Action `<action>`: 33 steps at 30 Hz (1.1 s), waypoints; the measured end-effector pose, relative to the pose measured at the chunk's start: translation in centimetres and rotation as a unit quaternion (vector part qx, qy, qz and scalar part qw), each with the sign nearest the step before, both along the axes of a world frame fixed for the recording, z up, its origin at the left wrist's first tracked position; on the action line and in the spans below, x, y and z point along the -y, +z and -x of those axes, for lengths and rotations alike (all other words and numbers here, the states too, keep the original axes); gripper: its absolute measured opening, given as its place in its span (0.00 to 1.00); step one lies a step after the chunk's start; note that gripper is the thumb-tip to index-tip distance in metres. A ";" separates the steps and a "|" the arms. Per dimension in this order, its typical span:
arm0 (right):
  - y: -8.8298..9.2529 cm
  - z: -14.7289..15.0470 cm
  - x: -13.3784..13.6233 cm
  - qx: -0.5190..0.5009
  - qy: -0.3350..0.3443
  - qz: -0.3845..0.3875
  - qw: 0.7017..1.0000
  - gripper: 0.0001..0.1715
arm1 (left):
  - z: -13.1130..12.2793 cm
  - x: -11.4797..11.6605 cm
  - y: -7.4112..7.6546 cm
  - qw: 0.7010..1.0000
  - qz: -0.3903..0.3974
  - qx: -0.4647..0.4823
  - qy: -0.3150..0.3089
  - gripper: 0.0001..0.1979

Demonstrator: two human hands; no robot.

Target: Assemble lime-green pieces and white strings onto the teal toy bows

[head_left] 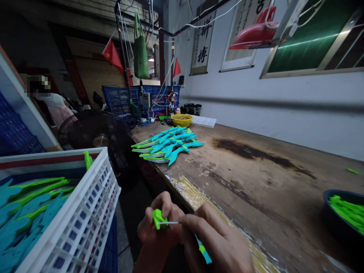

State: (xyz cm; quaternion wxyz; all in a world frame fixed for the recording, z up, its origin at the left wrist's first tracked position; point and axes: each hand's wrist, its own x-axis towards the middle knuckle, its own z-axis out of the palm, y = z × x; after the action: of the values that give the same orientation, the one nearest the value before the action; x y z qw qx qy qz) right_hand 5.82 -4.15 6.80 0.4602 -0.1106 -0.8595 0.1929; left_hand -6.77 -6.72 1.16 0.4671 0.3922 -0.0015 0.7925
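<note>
Near the table's front edge, my left hand [163, 216] is closed round a small lime-green plastic piece [159, 218]. My right hand [216, 239] pinches a thin metal rod [170, 223], whose far end touches or lies across the green piece. Below my right fingers a turquoise and green plastic part [202, 250] shows; which hand holds it, I cannot tell. Beyond my hands lies a pile of turquoise and green plastic toy parts [170, 144] on the wooden table [227, 178]. Their exact kind is unclear.
A white crate [85, 212] of similar parts stands at left. At right is a dark basin [330, 195] of green pieces. A yellow bowl [182, 121] and a white tray [203, 121] sit farther back. A black fan [99, 140] and a person [57, 106] are beyond the crate.
</note>
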 end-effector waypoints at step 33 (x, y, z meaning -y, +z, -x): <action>-2.4 2.2 -3.5 -0.002 -0.104 -0.188 0.977 0.15 | -0.8 0.9 0.7 0.919 0.349 -0.100 0.153 0.13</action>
State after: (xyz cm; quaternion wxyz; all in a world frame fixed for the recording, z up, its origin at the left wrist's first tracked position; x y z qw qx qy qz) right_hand 3.58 -0.68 4.45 0.4920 -0.1107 -0.8633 -0.0207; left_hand -5.97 -7.64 1.91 0.4453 0.2769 0.3813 0.7613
